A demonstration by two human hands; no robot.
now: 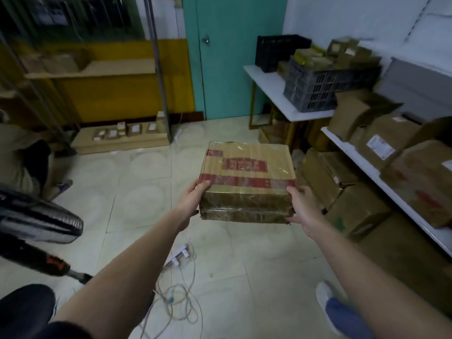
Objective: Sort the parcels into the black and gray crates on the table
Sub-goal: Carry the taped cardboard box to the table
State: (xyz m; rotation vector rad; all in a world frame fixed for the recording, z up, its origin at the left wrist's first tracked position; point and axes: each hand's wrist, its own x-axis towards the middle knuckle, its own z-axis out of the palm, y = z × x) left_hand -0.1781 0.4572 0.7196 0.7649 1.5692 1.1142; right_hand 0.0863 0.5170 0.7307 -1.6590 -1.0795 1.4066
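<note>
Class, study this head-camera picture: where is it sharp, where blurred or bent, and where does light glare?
Head view: the parcel held by the left hand and right hand is fairly sharp, with glare on its tape; the gray crate and black crate look soft; the edges smear and the shelf bows, wide-angle distortion.

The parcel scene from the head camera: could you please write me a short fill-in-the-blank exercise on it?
1. The parcel is held by ____ hands.
2. The print on the parcel's top is ____.
3. The gray crate stands on the white ____.
4. The black crate stands ____ the gray crate.

Missing words: both; red; table; behind
</note>
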